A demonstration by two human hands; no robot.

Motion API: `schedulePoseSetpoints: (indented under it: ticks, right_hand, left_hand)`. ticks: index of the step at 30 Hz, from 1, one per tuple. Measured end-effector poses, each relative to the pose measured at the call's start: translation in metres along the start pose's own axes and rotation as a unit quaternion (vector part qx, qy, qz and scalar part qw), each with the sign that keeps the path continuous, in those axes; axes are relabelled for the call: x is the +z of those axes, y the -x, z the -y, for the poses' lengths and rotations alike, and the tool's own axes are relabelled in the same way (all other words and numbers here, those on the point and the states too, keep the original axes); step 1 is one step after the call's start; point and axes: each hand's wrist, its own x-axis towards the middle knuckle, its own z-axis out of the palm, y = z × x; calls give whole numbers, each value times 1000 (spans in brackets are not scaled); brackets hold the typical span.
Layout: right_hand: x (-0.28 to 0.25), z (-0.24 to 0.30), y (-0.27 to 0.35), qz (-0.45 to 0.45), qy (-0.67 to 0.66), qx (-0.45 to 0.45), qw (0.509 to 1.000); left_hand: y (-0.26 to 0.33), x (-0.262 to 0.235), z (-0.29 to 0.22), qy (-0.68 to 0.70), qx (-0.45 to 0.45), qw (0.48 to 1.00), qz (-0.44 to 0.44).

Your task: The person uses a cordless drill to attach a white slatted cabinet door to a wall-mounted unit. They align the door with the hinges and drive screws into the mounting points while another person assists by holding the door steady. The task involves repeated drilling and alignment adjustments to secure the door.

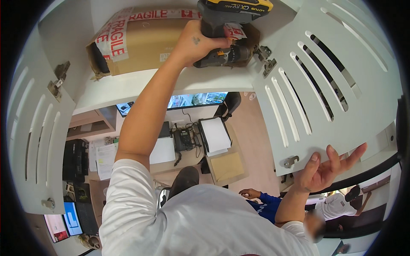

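My left hand (194, 46) is closed round the grip of a black and yellow cordless drill (226, 15). The drill is held with its battery end up and its chuck pointing right, close to the hinge (265, 59) of the right cabinet door (294, 106). At that door's lower edge, my right hand (326, 168) has its fingers spread; whether it presses on the door, I cannot tell. A small metal lock (291, 161) sits on the door beside the right hand. The slotted left door (32, 141) also stands swung out.
Behind the drill, a taped cardboard box (143, 40) lies on the white cabinet shelf (162, 81). Below are a monitor (198, 99), a desk phone (183, 138), papers (215, 134) and a laptop (85, 217). One person in blue (267, 205) and another in white (337, 205) are at the lower right.
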Motion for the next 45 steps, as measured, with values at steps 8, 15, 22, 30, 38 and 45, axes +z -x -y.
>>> schedulePoseSetpoints:
  ticks: [8, 15, 22, 30, 38, 45]
  right_hand:
    - [0, -3, 4, -21, 21, 9, 1000]
    - [-5, -9, 9, -34, 27, 17, 999]
    - [-10, -12, 6, -29, 95, 4, 995]
    - [-10, -13, 8, -33, 102, 2, 994]
    - [-12, 19, -6, -34, 110, 30, 993]
    - [118, 83, 14, 170, -171, 124, 962]
  left_hand:
    - [-3, -2, -3, -47, 8, 999, 15]
    - [-5, -2, -13, -104, 41, 993, 37]
    - [-1, -3, 0, -93, 53, 994, 37]
    - [-1, -3, -1, -106, 62, 992, 31]
    - [-10, -8, -1, -70, 41, 993, 91]
    - [-15, -21, 0, -111, 43, 985, 125]
